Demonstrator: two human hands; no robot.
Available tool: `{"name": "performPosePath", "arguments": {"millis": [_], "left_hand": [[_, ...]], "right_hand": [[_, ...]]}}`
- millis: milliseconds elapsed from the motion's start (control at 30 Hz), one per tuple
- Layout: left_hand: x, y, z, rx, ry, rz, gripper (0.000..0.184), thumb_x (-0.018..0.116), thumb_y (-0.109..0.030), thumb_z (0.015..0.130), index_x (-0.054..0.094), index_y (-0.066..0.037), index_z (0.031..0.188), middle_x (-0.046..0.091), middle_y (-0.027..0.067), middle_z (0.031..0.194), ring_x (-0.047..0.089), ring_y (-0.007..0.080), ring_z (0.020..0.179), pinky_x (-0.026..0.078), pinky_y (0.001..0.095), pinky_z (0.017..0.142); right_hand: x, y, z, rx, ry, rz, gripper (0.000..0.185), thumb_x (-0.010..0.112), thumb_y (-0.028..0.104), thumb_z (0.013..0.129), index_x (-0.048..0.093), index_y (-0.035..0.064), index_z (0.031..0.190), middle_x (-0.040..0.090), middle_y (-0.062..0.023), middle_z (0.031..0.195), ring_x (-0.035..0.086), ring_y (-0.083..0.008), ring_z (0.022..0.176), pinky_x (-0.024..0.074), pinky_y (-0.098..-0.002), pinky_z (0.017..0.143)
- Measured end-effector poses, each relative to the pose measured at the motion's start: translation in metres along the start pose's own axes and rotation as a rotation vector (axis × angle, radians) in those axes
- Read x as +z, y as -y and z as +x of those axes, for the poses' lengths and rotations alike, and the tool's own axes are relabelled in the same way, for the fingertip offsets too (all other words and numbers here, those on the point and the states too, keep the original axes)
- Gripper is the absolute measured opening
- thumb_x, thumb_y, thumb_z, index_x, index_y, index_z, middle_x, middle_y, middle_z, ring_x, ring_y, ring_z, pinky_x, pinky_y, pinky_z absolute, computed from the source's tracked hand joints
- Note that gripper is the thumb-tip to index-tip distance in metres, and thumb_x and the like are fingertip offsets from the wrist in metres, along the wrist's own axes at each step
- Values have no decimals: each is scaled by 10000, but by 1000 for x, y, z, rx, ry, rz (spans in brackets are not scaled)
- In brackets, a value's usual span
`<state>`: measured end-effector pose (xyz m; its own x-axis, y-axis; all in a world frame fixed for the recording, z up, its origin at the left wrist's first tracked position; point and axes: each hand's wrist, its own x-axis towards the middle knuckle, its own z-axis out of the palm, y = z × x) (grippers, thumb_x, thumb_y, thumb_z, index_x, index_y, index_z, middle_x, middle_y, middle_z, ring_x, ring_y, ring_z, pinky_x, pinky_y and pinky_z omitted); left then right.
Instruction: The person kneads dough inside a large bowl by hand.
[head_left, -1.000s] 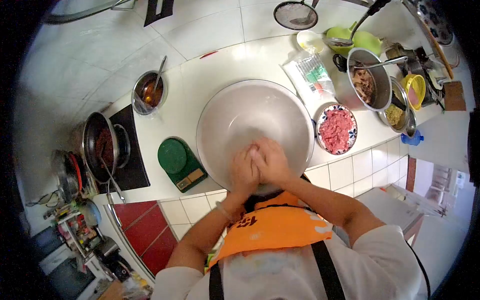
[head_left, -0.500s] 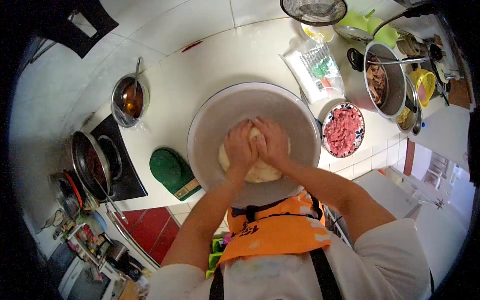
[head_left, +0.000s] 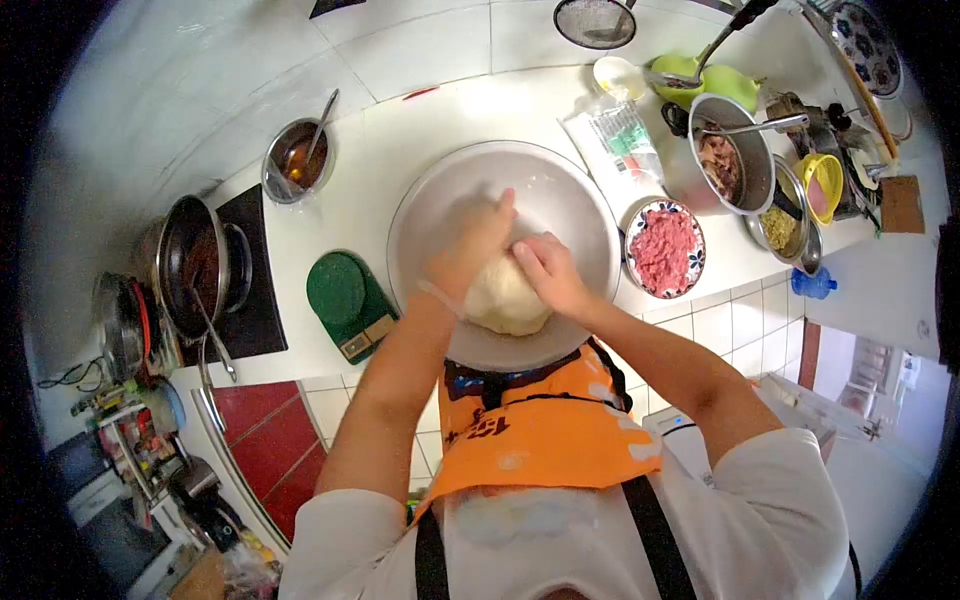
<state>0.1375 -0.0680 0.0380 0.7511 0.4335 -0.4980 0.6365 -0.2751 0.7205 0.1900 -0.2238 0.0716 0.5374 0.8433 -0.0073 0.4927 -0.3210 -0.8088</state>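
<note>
A pale, rounded lump of dough [head_left: 505,298] lies in a wide, light-coloured mixing bowl [head_left: 420,215] on the counter. My right hand [head_left: 552,275] rests against the dough's right upper side, its fingers curled over it and the thumb towards the middle. At the upper left of the dough is my left hand [head_left: 478,245], smeared by motion. One of its digits points up towards the far rim, and how the others are bent cannot be made out.
Left of the bowl sits a green kitchen scale [head_left: 345,300]; beyond it are a pot with sauce [head_left: 297,160] and a wok [head_left: 190,265]. On the right stand a plate of minced meat [head_left: 665,248], a white bag [head_left: 615,140] and a large pot of meat [head_left: 730,165].
Both hands were together on top of the dough. My left hand has shifted up and left, the right slightly right and down, baring more dough. The camera view has tilted.
</note>
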Motion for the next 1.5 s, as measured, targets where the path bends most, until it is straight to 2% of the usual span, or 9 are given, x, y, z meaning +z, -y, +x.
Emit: {"name": "performPosePath", "arguments": {"millis": [100,467,800,967,1100,1200,1267,1333,1500], "left_hand": [[23,-12,-63,239,-88,647,418,398,-326,963,683,-20,975,667,239,892,649,335,922,443,454,845],[64,28,-96,578,-605,497,365,561,-251,835,616,-19,1112,635,112,1086,572,282,1079,380,452,974],[47,16,9,546,-566,318,335,570,-246,844,584,-50,1114,632,112,1088,571,273,1056,354,459,977],[30,1,38,205,-281,445,373,516,-318,900,593,-103,1194,653,133,1095,592,282,1054,359,457,976],[30,5,25,159,-550,668,413,484,-380,920,652,-73,1139,668,158,1079,613,318,1024,402,459,940],[-2,-2,8,-124,39,178,452,463,-410,931,703,-37,1020,675,180,1047,621,366,1001,447,464,886],[6,-4,-32,15,52,482,419,496,-378,896,704,-28,992,681,181,1021,621,364,987,447,461,886],[15,-3,-73,156,75,791,387,528,-346,861,706,-18,965,686,181,994,621,362,973,448,457,885],[35,15,-129,333,-290,537,331,564,-289,836,662,-39,1029,675,133,1060,598,303,1023,371,448,984]], "right_hand": [[-7,14,-25,200,-72,368,358,523,357,941,656,29,989,650,-205,939,598,-403,910,475,-462,860],[37,6,-47,-82,-159,-187,428,558,253,852,565,66,1238,547,-132,1291,493,-353,1142,331,-520,1020],[48,-65,45,74,-331,1,383,484,283,910,574,66,1213,629,-213,1142,581,-395,1035,436,-519,907],[36,-56,77,463,-227,-34,363,428,356,969,580,77,1143,666,-220,849,643,-432,808,500,-518,742],[28,-37,48,316,-256,126,333,479,354,965,586,67,1098,665,-215,845,644,-420,788,504,-497,730],[-3,11,-7,169,-98,310,304,536,313,953,571,50,1100,661,-200,831,646,-404,776,501,-481,724],[-7,22,-16,175,-2,249,267,502,242,975,557,-2,1071,659,-146,841,656,-239,801,491,-355,728],[13,11,-20,123,-87,99,290,486,249,973,569,5,1104,655,-169,916,643,-277,876,492,-379,785],[22,25,-59,-90,51,-193,440,518,349,911,550,61,1241,612,-170,1139,551,-363,1008,406,-511,936]]}}
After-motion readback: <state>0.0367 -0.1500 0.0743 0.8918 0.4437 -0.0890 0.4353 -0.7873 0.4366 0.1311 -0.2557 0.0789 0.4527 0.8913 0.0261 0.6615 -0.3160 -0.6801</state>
